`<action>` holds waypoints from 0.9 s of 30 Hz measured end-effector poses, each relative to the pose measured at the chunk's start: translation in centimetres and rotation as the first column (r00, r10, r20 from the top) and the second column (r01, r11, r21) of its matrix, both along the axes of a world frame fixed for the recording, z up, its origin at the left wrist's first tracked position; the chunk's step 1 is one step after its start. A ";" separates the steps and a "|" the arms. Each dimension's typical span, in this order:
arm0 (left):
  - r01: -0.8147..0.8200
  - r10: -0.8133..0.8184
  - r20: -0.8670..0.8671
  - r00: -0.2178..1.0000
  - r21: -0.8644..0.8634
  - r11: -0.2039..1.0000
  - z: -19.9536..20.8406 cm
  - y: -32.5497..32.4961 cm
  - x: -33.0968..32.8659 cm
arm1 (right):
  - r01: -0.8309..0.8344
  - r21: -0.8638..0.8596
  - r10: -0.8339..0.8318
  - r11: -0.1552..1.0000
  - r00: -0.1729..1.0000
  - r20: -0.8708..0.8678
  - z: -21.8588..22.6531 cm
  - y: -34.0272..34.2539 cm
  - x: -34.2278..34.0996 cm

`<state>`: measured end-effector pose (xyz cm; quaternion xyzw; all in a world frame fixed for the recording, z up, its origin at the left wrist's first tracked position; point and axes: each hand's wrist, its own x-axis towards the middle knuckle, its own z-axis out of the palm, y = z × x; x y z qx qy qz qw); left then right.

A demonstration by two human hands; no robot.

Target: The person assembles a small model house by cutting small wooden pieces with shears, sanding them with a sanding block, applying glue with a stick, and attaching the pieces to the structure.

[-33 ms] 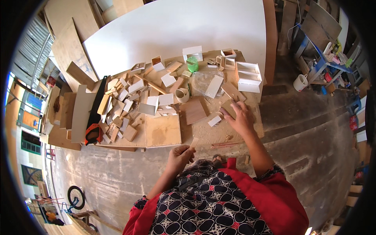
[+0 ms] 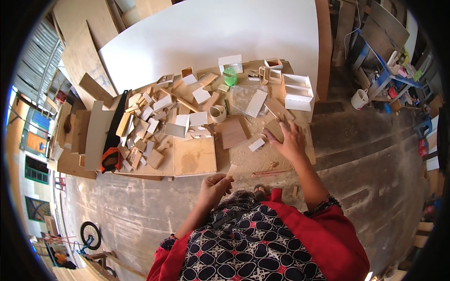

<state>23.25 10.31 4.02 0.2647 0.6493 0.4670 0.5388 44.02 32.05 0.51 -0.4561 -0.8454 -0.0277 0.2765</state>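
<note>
Low in front of the workbench, my left hand (image 2: pixel 214 188) pinches a small, thin pale wood strip (image 2: pixel 232 169), whose end sticks up past the fingers. My right hand (image 2: pixel 291 144) reaches over the bench's right part, thumb and fingers spread apart. A flat brown piece (image 2: pixel 273 130) lies between thumb and fingers; whether they press on it, I cannot tell. Close by are a small white block (image 2: pixel 256 144), a brown wooden board (image 2: pixel 232 133) and a light wood piece (image 2: pixel 278 108) just beyond the fingertips.
Left on the bench is a heap of wood offcuts (image 2: pixel 140 129) beside a handsaw (image 2: pixel 112 159) with an orange handle. A square wooden panel (image 2: pixel 195 157) sits at the front edge. Further back stand a cream cup (image 2: pixel 218 114), a green container (image 2: pixel 230 77) and a white divided box (image 2: pixel 297 92).
My right hand has shifted very slightly to the right. The left hand keeps its pinch on the wood strip, and the things on the bench have not moved.
</note>
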 end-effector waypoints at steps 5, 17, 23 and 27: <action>-0.073 0.073 0.039 0.997 0.001 0.997 0.9 0.5 0.0 | 0.037 -0.404 -0.008 0.914 0.997 0.073 -0.8 0.8 -0.2; -0.124 0.123 0.019 0.992 0.025 0.992 -0.3 1.0 0.0 | -0.138 -0.525 0.010 0.840 0.971 -0.240 -0.3 3.6 -1.0; -0.200 0.193 0.096 0.976 0.068 0.977 -1.7 1.2 -1.5 | 0.103 -0.519 -0.082 0.849 0.995 0.065 -1.0 0.9 4.5; -0.237 0.219 0.196 0.956 0.074 0.969 -1.8 2.7 -1.1 | 0.181 -0.471 -0.159 0.863 0.984 0.085 -1.9 0.5 4.6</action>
